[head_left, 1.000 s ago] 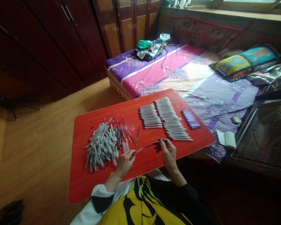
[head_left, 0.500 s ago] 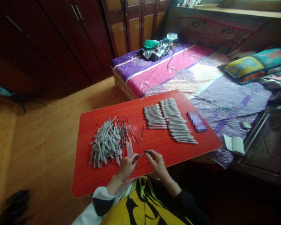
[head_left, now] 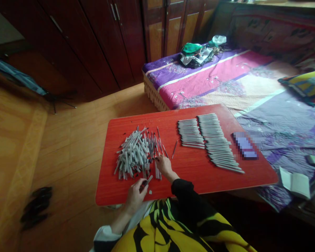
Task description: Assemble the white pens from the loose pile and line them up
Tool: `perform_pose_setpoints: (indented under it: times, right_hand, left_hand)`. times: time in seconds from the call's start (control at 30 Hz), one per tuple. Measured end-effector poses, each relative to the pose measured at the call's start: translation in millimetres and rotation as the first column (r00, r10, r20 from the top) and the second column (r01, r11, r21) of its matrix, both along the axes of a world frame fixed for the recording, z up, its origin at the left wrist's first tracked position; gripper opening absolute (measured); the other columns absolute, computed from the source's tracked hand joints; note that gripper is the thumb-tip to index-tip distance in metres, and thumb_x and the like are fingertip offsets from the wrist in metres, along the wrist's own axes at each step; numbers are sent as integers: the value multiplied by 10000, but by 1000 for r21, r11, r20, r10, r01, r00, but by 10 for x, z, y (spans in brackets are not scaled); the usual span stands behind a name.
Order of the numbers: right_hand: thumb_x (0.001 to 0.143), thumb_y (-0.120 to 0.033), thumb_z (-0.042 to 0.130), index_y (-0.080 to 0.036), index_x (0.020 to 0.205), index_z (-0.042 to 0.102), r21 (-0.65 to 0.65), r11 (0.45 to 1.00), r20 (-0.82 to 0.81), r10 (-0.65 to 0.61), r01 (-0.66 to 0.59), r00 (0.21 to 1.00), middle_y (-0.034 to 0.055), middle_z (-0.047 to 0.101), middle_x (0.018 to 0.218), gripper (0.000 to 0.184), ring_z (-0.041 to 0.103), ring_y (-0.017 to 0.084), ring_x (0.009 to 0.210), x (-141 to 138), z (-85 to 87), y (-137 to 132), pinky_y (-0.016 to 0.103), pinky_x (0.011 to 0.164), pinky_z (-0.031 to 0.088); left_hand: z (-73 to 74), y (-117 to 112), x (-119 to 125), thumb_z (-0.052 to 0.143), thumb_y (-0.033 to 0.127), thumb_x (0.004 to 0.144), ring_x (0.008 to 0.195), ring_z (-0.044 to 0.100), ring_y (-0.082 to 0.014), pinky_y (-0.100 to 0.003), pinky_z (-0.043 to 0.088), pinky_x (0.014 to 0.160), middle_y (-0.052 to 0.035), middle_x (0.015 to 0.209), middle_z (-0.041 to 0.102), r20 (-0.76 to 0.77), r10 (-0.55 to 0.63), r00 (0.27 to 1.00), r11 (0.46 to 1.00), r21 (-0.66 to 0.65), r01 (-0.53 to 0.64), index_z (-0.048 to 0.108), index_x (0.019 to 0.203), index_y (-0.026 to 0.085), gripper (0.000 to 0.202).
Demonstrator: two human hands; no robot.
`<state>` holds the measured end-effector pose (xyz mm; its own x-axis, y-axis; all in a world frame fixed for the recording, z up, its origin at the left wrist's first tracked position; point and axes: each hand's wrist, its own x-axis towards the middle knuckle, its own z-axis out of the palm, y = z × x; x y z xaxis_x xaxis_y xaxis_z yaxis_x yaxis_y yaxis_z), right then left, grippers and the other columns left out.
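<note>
A large heap of white pen barrels [head_left: 132, 154] with dark refills lies on the red table [head_left: 215, 178], and thin dark refills [head_left: 157, 145] stand out along its right side. Two neat rows of white pens [head_left: 190, 133] [head_left: 219, 141] lie further right. My left hand [head_left: 135, 197] is shut on a short pen piece [head_left: 146, 183] near the table's front edge. My right hand [head_left: 165, 166] reaches to the heap's lower right edge, its fingertips among the pens. I cannot tell whether those fingers hold anything.
A pixelated phone [head_left: 244, 145] lies at the table's right. Behind stands a bed with a purple and pink quilt [head_left: 207, 80] and a bundle of cloth [head_left: 195, 55]. A white booklet [head_left: 295, 182] lies to the right. Dark slippers [head_left: 36, 208] rest on the wooden floor.
My hands, together over a pen half a second ago, are now apart. My right hand has moved to the heap, and my left hand has a short pen piece. The view has shifted.
</note>
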<state>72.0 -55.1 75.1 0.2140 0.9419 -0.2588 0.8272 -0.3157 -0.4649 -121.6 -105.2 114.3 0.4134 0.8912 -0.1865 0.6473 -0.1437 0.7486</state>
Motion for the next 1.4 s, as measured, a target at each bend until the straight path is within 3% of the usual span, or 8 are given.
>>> perform_pose_setpoints:
  times: [0.37, 0.7, 0.83, 0.97, 1.0, 1.07, 1.13, 1.4]
  right_hand:
    - [799, -116, 433, -99, 855, 667, -24, 998, 28, 64, -63, 998, 170, 647, 927, 242, 593, 232, 902, -185, -187, 233, 287, 746, 421]
    - [716, -192, 532, -145, 786, 654, 65, 958, -260, -254, 279, 932, 94, 679, 763, 149, 621, 186, 744, -78, -14, -13, 241, 653, 436]
    - [716, -197, 481, -104, 755, 654, 28, 897, -464, -379, 441, 801, 72, 661, 621, 200, 607, 154, 555, 192, 70, -283, 215, 496, 438]
    - [716, -259, 497, -57, 904, 642, -1, 827, -625, -439, 562, 645, 102, 680, 700, 311, 620, 151, 559, 518, 291, -606, 227, 479, 468]
    - [710, -286, 521, -60, 914, 644, -8, 803, -681, -441, 596, 585, 103, 681, 717, 328, 622, 150, 572, 591, 371, -687, 231, 489, 476]
    - [643, -325, 635, -74, 865, 666, -61, 708, -862, -392, 703, 320, 98, 675, 698, 336, 614, 153, 573, 708, 549, -838, 241, 494, 478]
    - [597, -336, 706, -102, 812, 683, -87, 667, -924, -332, 740, 190, 71, 663, 658, 318, 594, 142, 548, 776, 732, -963, 236, 471, 463]
    - [657, -301, 684, -154, 768, 674, 127, 773, -882, -199, 622, 427, -2, 599, 599, 184, 527, 101, 522, 753, 1188, -1131, 216, 475, 441]
  left_hand:
    - [8, -21, -194, 478, 261, 803, 706, 652, -169, -251, 495, 648, -60, 795, 694, -27, 51, 998, 998, -39, -52, 589, 933, 182, 189]
    - [-7, 119, 43, 464, 300, 815, 665, 644, -157, -240, 490, 620, -43, 772, 686, 61, -16, 998, 1000, -23, 17, 585, 922, 182, 200]
    - [66, 196, 290, 473, 274, 809, 708, 643, -159, -246, 485, 657, -42, 809, 686, 59, -96, 994, 995, 35, 94, 592, 919, 192, 182]
    - [177, 261, 567, 479, 256, 817, 704, 629, -145, -240, 472, 669, -28, 804, 679, 65, -181, 981, 982, 67, 177, 592, 911, 201, 157]
    - [205, 273, 631, 476, 262, 825, 702, 625, -142, -238, 468, 665, -25, 797, 676, 73, -203, 977, 978, 73, 197, 590, 911, 201, 155]
    - [258, 291, 748, 481, 260, 831, 699, 618, -142, -234, 458, 648, -26, 791, 668, 75, -244, 967, 967, 100, 236, 590, 919, 200, 153]
    - [311, 300, 845, 479, 244, 834, 698, 613, -141, -233, 452, 639, -26, 791, 663, 71, -294, 953, 951, 123, 284, 594, 921, 199, 151]
    - [453, 268, 1056, 466, 256, 861, 734, 603, -134, -229, 446, 669, -29, 837, 650, 97, -406, 909, 905, 180, 385, 581, 953, 193, 160]
